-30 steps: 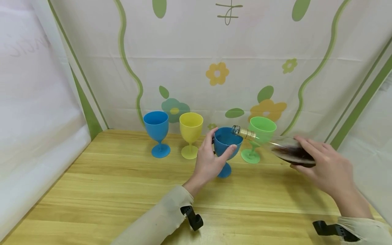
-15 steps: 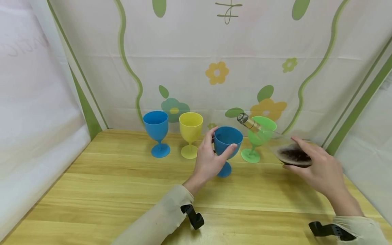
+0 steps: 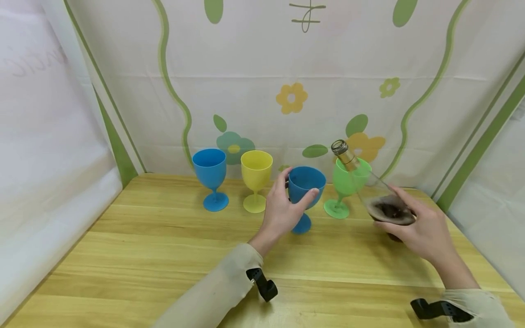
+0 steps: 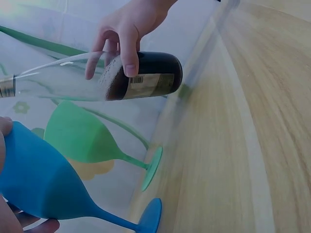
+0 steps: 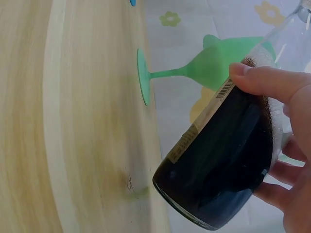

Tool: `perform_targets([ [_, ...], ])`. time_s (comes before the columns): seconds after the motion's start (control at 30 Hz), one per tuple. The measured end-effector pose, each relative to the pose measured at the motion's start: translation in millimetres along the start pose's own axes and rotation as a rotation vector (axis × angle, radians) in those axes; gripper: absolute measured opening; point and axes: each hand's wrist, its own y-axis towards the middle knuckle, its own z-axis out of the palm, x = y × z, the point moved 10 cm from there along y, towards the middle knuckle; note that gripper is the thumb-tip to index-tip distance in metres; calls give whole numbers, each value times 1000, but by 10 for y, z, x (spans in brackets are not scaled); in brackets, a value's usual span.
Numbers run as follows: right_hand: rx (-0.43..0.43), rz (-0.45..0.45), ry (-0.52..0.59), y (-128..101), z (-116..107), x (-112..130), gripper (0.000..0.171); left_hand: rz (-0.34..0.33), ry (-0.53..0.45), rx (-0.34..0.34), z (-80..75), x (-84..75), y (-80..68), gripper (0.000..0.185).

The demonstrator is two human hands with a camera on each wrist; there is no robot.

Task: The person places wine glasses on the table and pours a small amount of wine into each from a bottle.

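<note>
My left hand (image 3: 283, 210) grips the bowl of a blue goblet (image 3: 305, 187) that stands on the wooden table (image 3: 164, 255); the same blue goblet (image 4: 43, 187) fills the lower left of the left wrist view. My right hand (image 3: 414, 223) holds a clear glass bottle (image 3: 375, 196) with dark liquid in its lower part, tilted with its open neck up and to the left, above the table. The bottle (image 4: 116, 80) (image 5: 223, 160) has a label with a barcode. A green goblet (image 3: 346, 182) (image 4: 87, 138) (image 5: 194, 70) stands just behind the bottle.
A second blue goblet (image 3: 210, 175) and a yellow goblet (image 3: 256, 177) stand at the back left of the table. A flower-patterned cloth backdrop (image 3: 287, 82) closes the back and sides. Black wrist mounts (image 3: 262, 284) sit on both sleeves.
The bottle has swung from nearly level, with its mouth over the blue goblet's rim, toward upright, and my right hand has drawn it back to the right. My left hand keeps its grip.
</note>
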Motion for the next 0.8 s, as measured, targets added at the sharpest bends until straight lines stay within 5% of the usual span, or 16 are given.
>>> perform_targets([
  [0.3, 36, 178, 200, -21, 101, -201, 93, -6, 14, -5, 7, 31, 83, 88],
  [0.8, 68, 229, 396, -60, 240, -327, 89, -78, 31, -4, 33, 85, 250, 89],
])
